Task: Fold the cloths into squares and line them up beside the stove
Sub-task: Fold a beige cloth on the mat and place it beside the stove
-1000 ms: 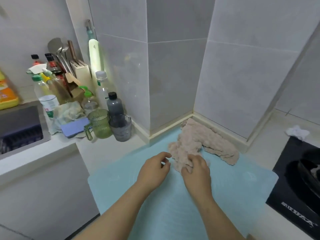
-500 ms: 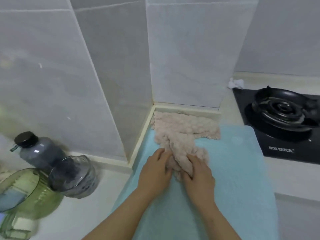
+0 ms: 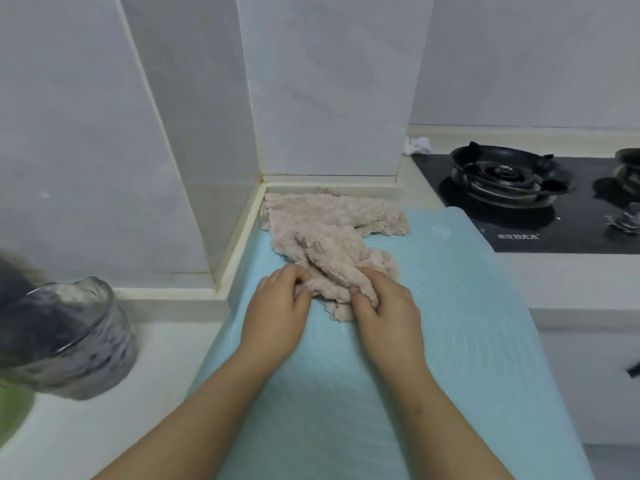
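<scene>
While palms face down, left hand [image 3: 277, 303], right hand [image 3: 388, 306] pinch cloth [image 3: 332, 237].

Grey jar [image 3: 65, 337] at left blurred; second burner [image 3: 628, 171] cut by right edge.

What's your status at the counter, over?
Left hand and right hand both pinch the crumpled pink cloth on the blue mat. Not folded square yet. Nothing blocks the way to the stove.
</scene>
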### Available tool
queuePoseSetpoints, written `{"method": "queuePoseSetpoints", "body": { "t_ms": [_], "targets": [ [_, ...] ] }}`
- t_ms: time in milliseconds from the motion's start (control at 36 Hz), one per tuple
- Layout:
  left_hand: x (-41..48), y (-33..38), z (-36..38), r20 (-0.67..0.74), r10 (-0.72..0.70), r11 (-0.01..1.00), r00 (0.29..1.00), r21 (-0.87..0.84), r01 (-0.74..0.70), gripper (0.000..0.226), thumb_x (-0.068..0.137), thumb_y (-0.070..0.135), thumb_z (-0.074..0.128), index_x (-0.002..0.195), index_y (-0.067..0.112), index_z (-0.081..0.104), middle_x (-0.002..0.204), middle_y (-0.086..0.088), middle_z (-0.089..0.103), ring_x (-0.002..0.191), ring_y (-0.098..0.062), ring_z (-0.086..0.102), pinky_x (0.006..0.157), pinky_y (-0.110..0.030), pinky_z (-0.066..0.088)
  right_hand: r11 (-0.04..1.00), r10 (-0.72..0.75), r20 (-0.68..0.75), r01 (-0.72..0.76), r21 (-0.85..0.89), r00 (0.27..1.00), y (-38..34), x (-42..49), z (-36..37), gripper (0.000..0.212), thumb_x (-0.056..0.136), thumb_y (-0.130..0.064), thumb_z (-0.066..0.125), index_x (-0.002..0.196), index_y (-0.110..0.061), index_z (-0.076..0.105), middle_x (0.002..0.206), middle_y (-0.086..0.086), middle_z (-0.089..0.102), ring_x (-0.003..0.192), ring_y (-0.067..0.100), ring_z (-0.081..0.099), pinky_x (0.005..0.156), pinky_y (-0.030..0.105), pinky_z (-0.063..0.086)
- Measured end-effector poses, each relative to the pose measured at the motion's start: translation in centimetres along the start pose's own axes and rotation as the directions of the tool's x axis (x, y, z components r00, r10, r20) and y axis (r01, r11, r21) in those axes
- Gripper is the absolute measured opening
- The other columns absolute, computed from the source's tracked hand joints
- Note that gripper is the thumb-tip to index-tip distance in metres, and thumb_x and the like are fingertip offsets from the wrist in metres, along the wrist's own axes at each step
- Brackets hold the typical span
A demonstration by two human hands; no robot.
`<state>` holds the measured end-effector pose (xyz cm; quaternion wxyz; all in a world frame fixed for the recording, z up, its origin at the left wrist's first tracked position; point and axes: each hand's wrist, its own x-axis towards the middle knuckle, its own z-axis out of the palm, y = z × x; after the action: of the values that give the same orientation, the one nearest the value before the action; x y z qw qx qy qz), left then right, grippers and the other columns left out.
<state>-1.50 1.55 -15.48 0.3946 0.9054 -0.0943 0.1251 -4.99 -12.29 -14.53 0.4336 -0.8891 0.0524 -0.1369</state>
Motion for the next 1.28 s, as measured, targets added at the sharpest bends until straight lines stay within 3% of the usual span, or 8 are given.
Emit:
{"method": "queuePoseSetpoints", "body": {
  "t_ms": [222,361,611,722,972,1083,1167,1278],
  "targets": [
    [-3.2,1.7,-2.1,-0.026,0.063,0.996,0.998,-0.065,-0.065,0.003,0.092,0.015,0.052,0.093,0.018,0.052,0.084,0.004,0.053,0.073,-0.013,0.045,0.060,-0.024,0.028,0.987,0.001,0.011,-0.003,0.158,1.000,-1.3,-2.6,-1.6,0.034,0.093,-0.023,0.049,0.126,-0.026,0.057,0.110,-0.009,0.063,0.099,0.009,0.055,0.078,0.019,0.039],
    [-6.3,1.9,-4.8,-0.055,0.103,0.988,0.993,-0.112,-0.109,0.002,0.091,0.016,0.052,0.091,0.018,0.054,0.081,0.008,0.052,0.075,-0.013,0.046,0.064,-0.025,0.029,0.987,-0.060,-0.009,0.061,0.147,0.998,-2.6,-5.6,-2.7,0.010,0.092,-0.025,0.051,0.097,-0.026,0.061,0.080,-0.017,0.059,0.075,0.003,0.053,0.059,0.004,0.034],
    [-7.8,2.9,-6.9,-0.171,0.077,0.979,0.982,-0.173,-0.107,0.015,0.087,0.014,0.053,0.078,0.026,0.052,0.071,0.011,0.052,0.069,-0.011,0.047,0.066,-0.029,0.037,0.997,0.002,-0.074,0.004,0.082,0.997,-4.5,-8.5,-3.3,0.024,0.088,-0.043,0.051,0.074,-0.025,0.056,0.080,-0.005,0.058,0.078,0.017,0.055,0.073,0.034,0.045],
    [-7.2,1.9,-6.0,-0.255,0.033,0.980,0.966,-0.183,-0.081,0.024,0.079,0.009,0.056,0.066,0.027,0.046,0.066,0.008,0.051,0.071,-0.018,0.047,0.060,-0.027,0.036,1.000,0.010,-0.244,-0.011,-0.004,0.970,-4.4,-6.9,-3.5,0.022,0.090,-0.043,0.046,0.102,-0.025,0.051,0.107,0.002,0.051,0.102,0.027,0.054,0.094,0.045,0.042],
    [-5.4,0.3,-4.7,-0.126,0.127,0.969,0.984,-0.198,-0.150,0.036,0.081,-0.002,0.040,0.062,0.027,0.048,0.079,0.014,0.051,0.086,-0.010,0.045,0.071,0.001,0.030,0.948,0.136,0.013,-0.126,-0.292,0.991,-2.3,-2.5,-1.0,0.036,0.093,-0.035,0.039,0.126,-0.027,0.049,0.130,0.002,0.054,0.119,0.027,0.043,0.093,0.036,0.033],
    [-4.5,-0.1,-4.1,-0.038,0.030,0.982,0.999,-0.184,-0.037,0.010,0.095,0.019,0.046,0.091,0.019,0.055,0.098,0.001,0.058,0.094,-0.014,0.050,0.069,-0.008,0.034,0.904,0.057,0.110,-0.004,-0.429,0.992,-2.3,-2.2,-0.1,0.037,0.095,-0.040,0.036,0.128,-0.028,0.046,0.130,0.001,0.054,0.122,0.027,0.038,0.092,0.036,0.030],
    [-4.6,-0.8,-3.8,0.117,-0.032,0.998,0.993,-0.056,0.039,0.041,0.090,0.036,0.053,0.128,0.022,0.045,0.127,-0.002,0.052,0.119,-0.019,0.046,0.091,-0.025,0.036,0.855,0.054,0.141,0.027,-0.518,0.989,-1.9,-2.5,-0.1,0.044,0.094,-0.044,0.037,0.136,-0.030,0.036,0.135,0.003,0.049,0.122,0.029,0.036,0.095,0.036,0.031],
    [-4.6,-0.7,-3.8,0.141,-0.005,1.000,0.990,0.013,0.003,0.055,0.084,0.031,0.061,0.135,0.026,0.041,0.136,0.000,0.048,0.125,-0.021,0.043,0.101,-0.028,0.035,0.865,0.013,0.136,0.057,-0.499,0.991,-1.7,-2.8,-0.6,0.040,0.095,-0.034,0.038,0.135,-0.030,0.039,0.129,0.004,0.051,0.118,0.029,0.039,0.092,0.035,0.033]
  ]
}}
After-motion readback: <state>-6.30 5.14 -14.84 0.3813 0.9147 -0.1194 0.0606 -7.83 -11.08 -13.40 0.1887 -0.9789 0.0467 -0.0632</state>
